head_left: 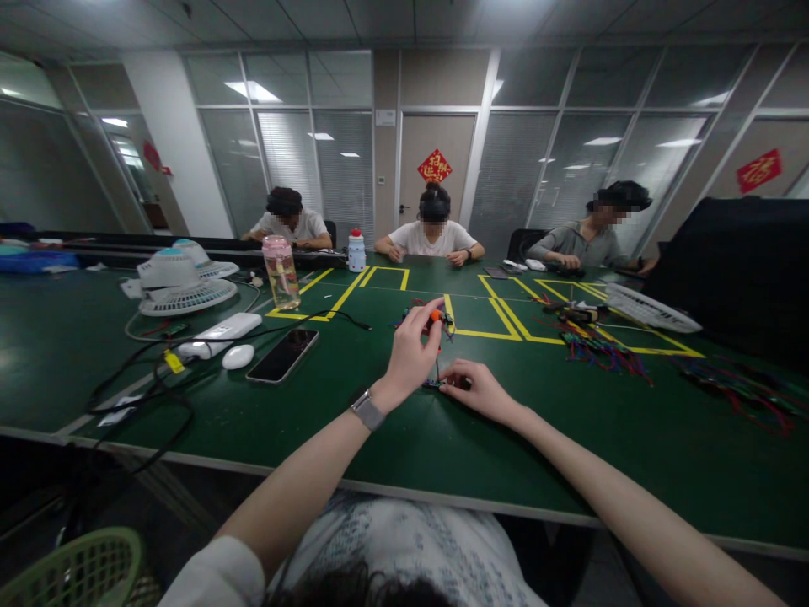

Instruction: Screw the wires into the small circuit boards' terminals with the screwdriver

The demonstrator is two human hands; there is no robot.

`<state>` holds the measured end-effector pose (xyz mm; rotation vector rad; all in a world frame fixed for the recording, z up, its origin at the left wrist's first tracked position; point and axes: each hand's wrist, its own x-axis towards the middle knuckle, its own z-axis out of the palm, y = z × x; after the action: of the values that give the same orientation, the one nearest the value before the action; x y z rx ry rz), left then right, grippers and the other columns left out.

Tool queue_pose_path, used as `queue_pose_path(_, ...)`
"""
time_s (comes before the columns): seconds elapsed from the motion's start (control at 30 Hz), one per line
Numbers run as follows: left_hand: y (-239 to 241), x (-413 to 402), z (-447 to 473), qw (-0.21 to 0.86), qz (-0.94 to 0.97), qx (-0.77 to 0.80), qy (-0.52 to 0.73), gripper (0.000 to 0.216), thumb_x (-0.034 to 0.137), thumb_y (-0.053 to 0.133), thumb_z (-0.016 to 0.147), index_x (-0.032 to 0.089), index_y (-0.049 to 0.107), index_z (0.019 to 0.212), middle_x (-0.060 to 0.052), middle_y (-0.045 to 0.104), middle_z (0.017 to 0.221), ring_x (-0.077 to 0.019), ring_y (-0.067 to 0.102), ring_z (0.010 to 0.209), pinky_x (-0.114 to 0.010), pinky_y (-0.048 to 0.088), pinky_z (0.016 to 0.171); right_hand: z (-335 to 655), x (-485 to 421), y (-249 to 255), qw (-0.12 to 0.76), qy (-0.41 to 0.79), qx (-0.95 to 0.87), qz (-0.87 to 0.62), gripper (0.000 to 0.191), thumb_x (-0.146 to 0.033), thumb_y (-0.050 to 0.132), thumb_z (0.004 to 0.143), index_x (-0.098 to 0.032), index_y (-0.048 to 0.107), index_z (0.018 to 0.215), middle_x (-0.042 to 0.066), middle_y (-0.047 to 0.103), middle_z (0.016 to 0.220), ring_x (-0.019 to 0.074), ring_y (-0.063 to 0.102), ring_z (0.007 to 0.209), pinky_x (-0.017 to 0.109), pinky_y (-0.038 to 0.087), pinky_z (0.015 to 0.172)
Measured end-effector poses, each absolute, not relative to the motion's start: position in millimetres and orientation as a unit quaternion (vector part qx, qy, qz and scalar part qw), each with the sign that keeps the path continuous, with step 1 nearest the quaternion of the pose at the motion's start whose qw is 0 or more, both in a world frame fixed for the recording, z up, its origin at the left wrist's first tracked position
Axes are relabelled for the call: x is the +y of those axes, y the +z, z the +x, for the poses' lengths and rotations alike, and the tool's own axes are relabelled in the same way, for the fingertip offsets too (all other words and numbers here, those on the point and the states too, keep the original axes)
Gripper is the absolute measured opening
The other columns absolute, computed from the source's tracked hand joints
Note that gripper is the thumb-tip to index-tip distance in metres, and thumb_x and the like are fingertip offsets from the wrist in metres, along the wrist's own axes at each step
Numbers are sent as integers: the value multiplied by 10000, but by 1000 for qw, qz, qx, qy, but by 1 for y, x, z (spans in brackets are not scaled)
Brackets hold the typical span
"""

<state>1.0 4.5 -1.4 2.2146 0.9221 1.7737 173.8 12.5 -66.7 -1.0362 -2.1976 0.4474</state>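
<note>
My left hand (409,350) is raised over the table with its fingers closed around the orange-topped handle of a screwdriver (436,316). The thin dark shaft points straight down to a small circuit board (432,384) lying on the green tabletop. My right hand (479,392) rests on the table, its thumb and fingertips pinching the board's right edge. Where the tip meets the board is too small to make out. Just beyond my left hand lie some red and blue wires (450,327), partly hidden by it.
On the left are a phone (283,356), a white case (238,357), a power strip (220,335), black cables, a fan (183,282) and a drink bottle (281,274). To the right lie wired boards (603,352) and a white basket (650,308). Several people sit across the table.
</note>
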Motion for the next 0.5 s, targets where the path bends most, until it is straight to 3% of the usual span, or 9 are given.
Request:
queue_pose_path(0.17,1,1,0,65,731,324,597,224,228,554,887,208,623,1099,-44,578,958,-148,575,858,-248,492,730,174,10,-63,342,172,-839,-386,62,-236,612,806,-177,595,816,-2,599,686,132,543,614,246,439,604)
queue_pose_path(0.33,-1,5,-1,84,730,324,595,316,164,420,934,195,561,1216,-73,613,1082,-156,595,943,-272,498,791,176,9,-60,319,147,-858,-375,86,-238,594,826,-181,657,814,24,632,737,142,565,650,257,453,641)
queue_pose_path(0.5,-6,12,0,87,717,338,604,342,192,446,932,189,529,1263,-88,619,1127,-166,611,951,-284,509,802,179,9,-59,303,133,-875,-353,146,-253,569,857,-184,697,841,40,637,765,150,580,676,266,463,669)
